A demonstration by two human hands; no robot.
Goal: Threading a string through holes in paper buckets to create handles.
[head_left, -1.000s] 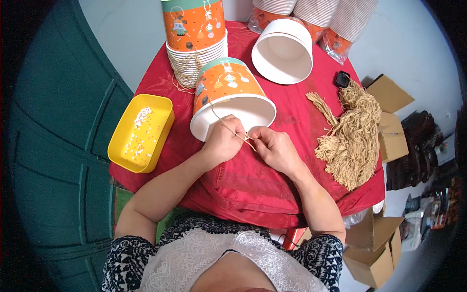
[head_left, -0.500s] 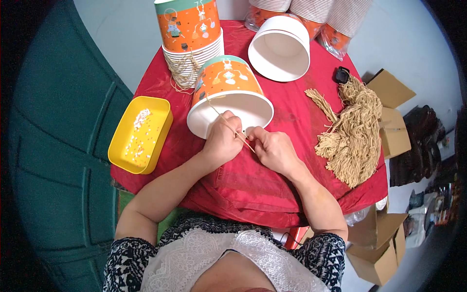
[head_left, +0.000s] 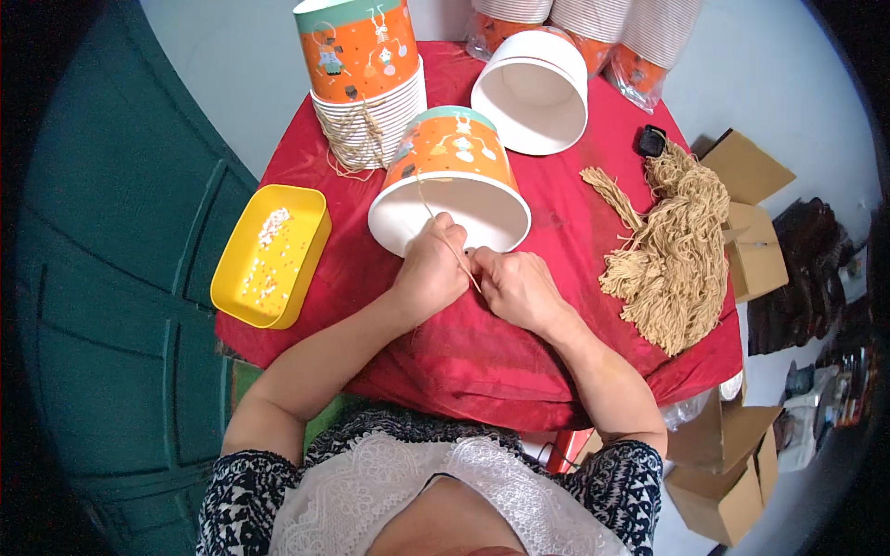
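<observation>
Left hand (head_left: 431,271): closed in a pinch on a tan string (head_left: 443,232), knuckles touching the near rim of the tipped bucket.
Right hand (head_left: 515,289): fingers curled shut on the lower end of the same string, just beside the left hand, close against the bucket's rim.
Tan string: running from between the hands up over the bucket's white rim and onto its orange side.
Tipped bucket (head_left: 451,176): orange paper bucket with teal band, lying on its side on the red tablecloth (head_left: 482,361), open white mouth facing the hands.
Stack of buckets (head_left: 364,83): upright, behind and left of the tipped bucket, with a tangle of string at its base.
White bucket (head_left: 532,91): on its side behind and right of the tipped bucket, mouth open.
Bundle of tan strings (head_left: 674,250): right of the tipped bucket, well apart.
Yellow tray (head_left: 269,255): left of the tipped bucket, at the cloth's edge, holding small pale bits.
</observation>
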